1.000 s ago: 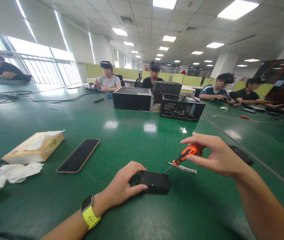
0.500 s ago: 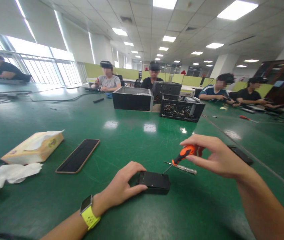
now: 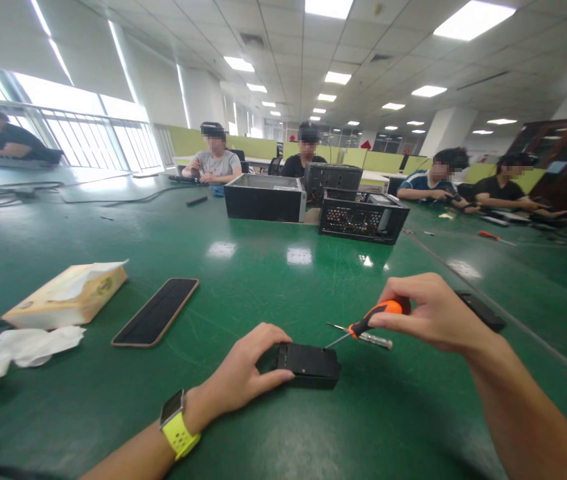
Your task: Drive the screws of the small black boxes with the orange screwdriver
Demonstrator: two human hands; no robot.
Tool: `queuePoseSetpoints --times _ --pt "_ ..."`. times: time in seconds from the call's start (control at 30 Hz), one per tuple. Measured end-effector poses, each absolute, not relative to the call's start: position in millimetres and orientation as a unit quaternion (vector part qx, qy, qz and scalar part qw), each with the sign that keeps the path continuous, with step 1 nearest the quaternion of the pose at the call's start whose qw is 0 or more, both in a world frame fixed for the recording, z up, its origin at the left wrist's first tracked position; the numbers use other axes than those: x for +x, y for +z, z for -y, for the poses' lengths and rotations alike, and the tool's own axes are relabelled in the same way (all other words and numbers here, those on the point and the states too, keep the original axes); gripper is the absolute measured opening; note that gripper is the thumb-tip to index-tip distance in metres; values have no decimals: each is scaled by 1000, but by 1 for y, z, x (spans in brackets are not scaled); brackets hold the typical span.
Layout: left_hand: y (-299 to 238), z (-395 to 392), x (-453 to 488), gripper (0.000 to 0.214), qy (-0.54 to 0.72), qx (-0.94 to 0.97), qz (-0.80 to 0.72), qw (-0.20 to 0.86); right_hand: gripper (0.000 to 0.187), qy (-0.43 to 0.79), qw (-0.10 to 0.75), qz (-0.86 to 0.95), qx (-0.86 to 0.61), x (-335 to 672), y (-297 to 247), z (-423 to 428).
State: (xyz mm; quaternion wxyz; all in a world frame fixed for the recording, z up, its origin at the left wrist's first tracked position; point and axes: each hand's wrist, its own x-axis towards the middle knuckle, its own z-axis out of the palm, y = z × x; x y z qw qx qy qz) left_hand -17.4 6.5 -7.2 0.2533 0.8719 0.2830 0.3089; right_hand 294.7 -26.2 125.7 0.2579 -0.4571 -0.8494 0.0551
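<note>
1. Clock directions run from the black rectangular casing [image 3: 310, 365], which lies flat on the green tabletop [image 3: 243, 267] before the person; twelve is straight ahead.
2. At eight o'clock, the left wrist wears a smartwatch [image 3: 172, 408] with a yellow strap [image 3: 182, 435].
3. The left hand [image 3: 246, 367] comes in from eight o'clock and clasps the casing's nine o'clock end, thumb at the near corner and fingers at the far one, the grip parted only by the casing's depth.
4. The right hand [image 3: 423, 310], at about two o'clock, has thumb and forefinger closed on the orange-and-black handle of a screwdriver [image 3: 370, 319]; the other fingers are mostly hidden. The tool tilts, its tip meeting the casing's top near the far right corner; whether it sits in a screw cannot be made out.
5. A slim clear-handled screwdriver [image 3: 379, 341] lies at two o'clock, partly behind the held one.
6. Crumpled tissues [image 3: 38, 345] lie at nine; a smartphone [image 3: 157, 313] and, farther out, a tissue pack [image 3: 63, 300] at ten.
7. A flat black object [image 3: 480, 311] lies between two and three, partly behind the right hand.
8. Farther off, open computer cases [image 3: 363, 220] stand from eleven to one, with co-workers [image 3: 218, 160] seated beyond.
</note>
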Motion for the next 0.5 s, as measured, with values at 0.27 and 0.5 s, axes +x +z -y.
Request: queuePoseSetpoints --times 0.27,0.5 --pt "-7 -6 -17 33 307 873 -282 252 25 64 254 855 -449 297 125 26" --pt "-7 -7 -17 33 307 874 -284 249 20 48 254 861 -437 294 127 26"
